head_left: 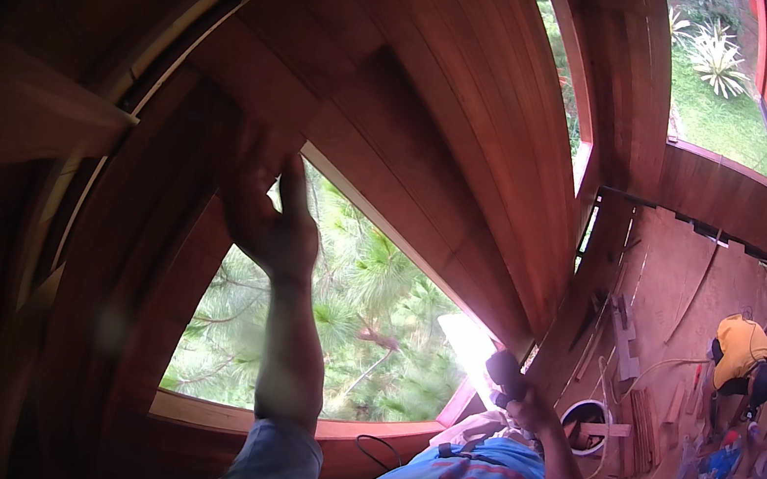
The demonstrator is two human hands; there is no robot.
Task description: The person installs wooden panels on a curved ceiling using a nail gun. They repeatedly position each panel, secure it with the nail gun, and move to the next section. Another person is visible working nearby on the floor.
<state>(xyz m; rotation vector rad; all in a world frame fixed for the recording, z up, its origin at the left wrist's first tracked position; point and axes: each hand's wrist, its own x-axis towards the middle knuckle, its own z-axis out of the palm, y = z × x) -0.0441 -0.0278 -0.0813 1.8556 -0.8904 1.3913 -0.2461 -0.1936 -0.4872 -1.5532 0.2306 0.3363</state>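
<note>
My left hand (275, 223) is raised against the wooden boards by the upper corner of a window opening (343, 308). Its thumb stands apart from the other fingers, which are dim against the dark wood; nothing shows in its grasp. Low on the right, beside my shirt, my right hand (533, 413) is closed round a dark handheld tool (504, 372) with a rounded end. Glare and shadow hide its exact kind. Reddish-brown planks (402, 113) slope across the space above both hands.
Far below on the right, a person in a yellow top (744, 351) bends over a floor (671, 273) strewn with wood. A white bucket (585, 426) and stacked boards (640, 432) lie there. Another opening (720, 111) shows grass. A thin black cable (379, 447) loops by my shirt.
</note>
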